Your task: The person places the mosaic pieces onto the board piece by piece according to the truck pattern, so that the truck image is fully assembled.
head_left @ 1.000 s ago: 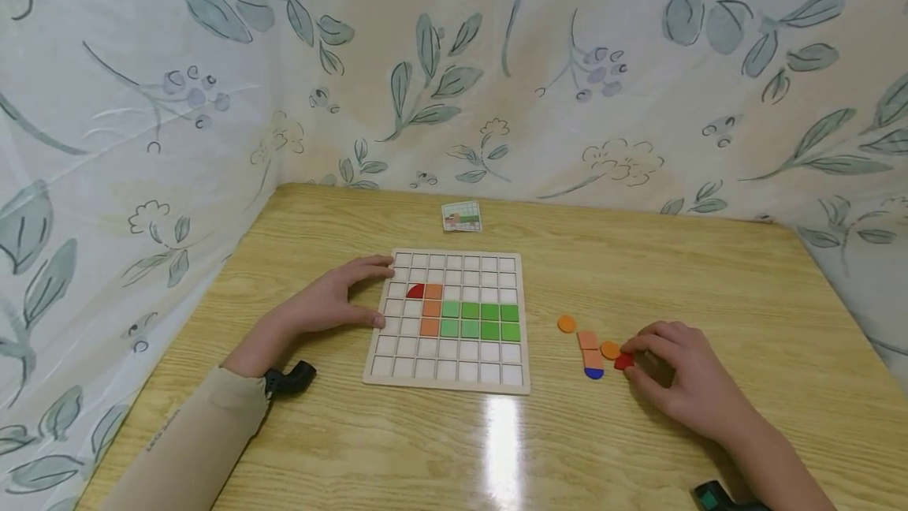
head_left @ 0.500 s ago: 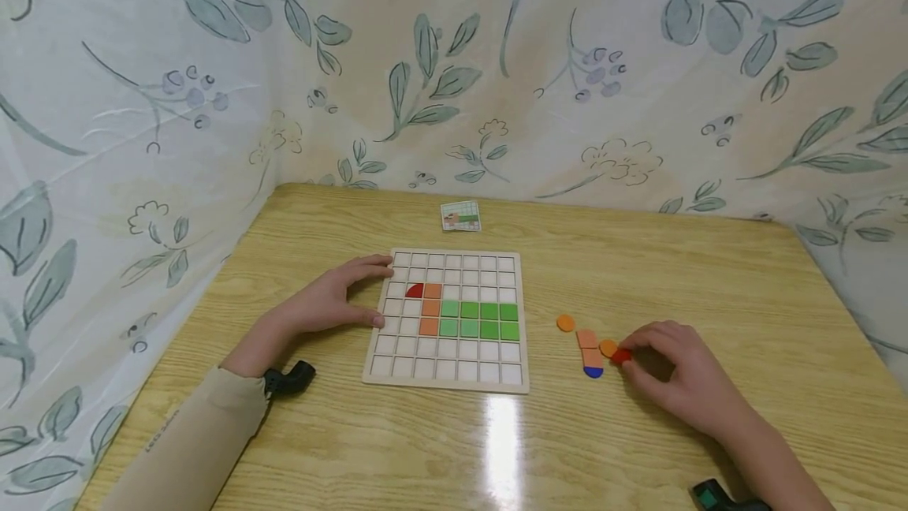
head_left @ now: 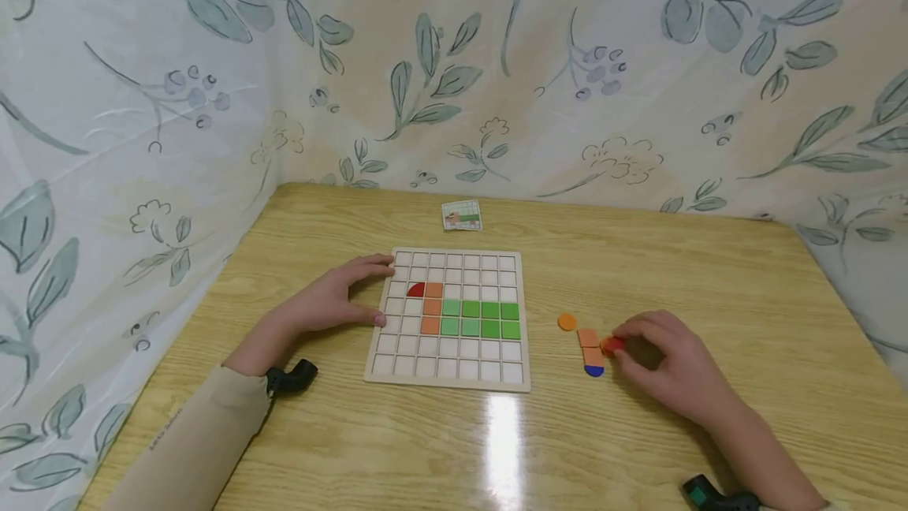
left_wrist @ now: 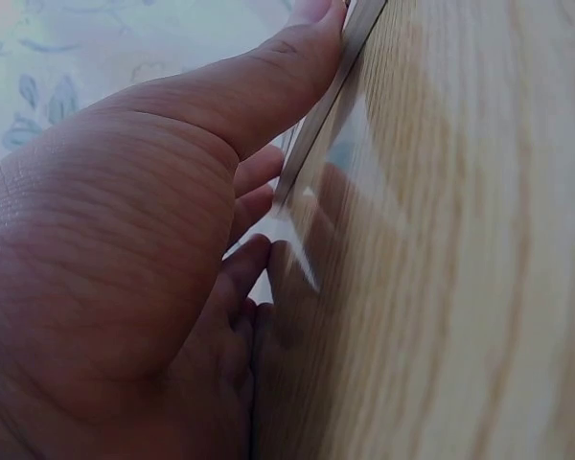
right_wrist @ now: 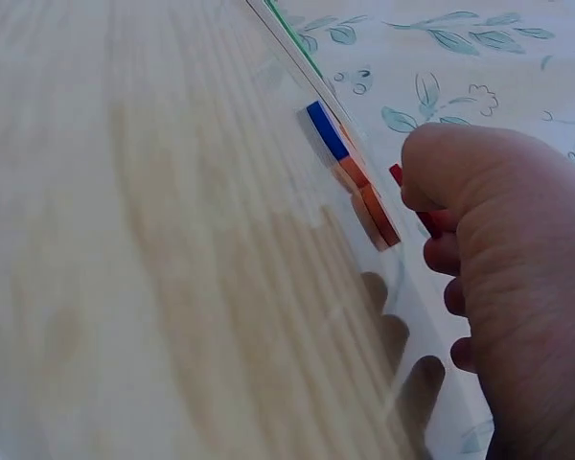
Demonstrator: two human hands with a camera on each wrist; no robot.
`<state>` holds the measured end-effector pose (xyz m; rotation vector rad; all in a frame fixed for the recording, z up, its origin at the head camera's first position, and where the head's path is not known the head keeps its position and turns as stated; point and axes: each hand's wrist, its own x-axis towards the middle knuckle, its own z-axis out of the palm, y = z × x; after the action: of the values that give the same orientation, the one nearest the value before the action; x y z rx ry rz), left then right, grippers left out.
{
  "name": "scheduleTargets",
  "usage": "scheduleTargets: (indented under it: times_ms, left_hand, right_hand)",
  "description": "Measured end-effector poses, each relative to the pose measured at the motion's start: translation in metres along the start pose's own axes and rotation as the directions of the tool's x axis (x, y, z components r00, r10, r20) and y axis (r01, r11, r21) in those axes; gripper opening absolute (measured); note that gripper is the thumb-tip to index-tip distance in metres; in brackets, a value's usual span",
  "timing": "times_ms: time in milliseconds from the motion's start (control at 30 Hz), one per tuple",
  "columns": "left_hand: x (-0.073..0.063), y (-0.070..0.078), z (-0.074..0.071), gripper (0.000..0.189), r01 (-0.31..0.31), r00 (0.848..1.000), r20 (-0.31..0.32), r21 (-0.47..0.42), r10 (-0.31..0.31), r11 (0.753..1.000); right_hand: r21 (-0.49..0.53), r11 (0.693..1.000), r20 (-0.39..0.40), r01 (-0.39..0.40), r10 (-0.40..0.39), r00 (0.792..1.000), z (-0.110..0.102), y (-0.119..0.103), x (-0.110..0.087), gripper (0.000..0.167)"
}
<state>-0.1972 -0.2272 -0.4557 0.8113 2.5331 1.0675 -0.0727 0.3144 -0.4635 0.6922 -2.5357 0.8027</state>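
Note:
My right hand (head_left: 670,365) pinches a small red piece (head_left: 614,345) between thumb and fingers; the right wrist view shows it raised a little off the table. Just left of it an orange disc is mostly covered by the red piece. My left hand (head_left: 326,298) rests at the left edge of a wooden grid board (head_left: 447,386), thumb and fingers spread and touching its rim. On the board lie a red quarter-circle (head_left: 416,290), orange squares (head_left: 430,307) in a column and several green squares (head_left: 489,319) in two rows.
Right of the board lie another orange disc (head_left: 567,322), two orange squares (head_left: 589,337) and a blue half-circle (head_left: 594,371). Behind the board is a small picture card (head_left: 462,216). Patterned cloth (head_left: 454,61) stands along the table's back and left sides.
My right hand has lifted the red piece from the table and moved it slightly left, over the near orange disc. The left hand and the board have stayed in place.

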Motion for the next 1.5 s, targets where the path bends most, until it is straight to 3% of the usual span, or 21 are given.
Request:
scheduleTargets:
  times_ms: [500,1000,1500]
  left_hand:
    - [-0.001,0.0,0.002,0.088,0.003,1.0,0.002,-0.012,-0.003,1.0]
    - [0.0,-0.001,0.002,0.089,-0.003,1.0,0.0,0.006,0.003,1.0]
    - [-0.001,-0.001,0.002,0.088,-0.008,1.0,-0.008,0.014,0.009,1.0]
  right_hand:
    - [0.035,0.992,-0.077,0.121,-0.118,0.99,0.025,-0.009,0.03,0.031]
    - [0.053,0.981,-0.058,0.184,-0.181,0.982,0.059,-0.033,0.071,0.021]
    - [0.111,0.963,0.016,0.246,-0.249,0.968,0.106,-0.079,0.112,0.011]
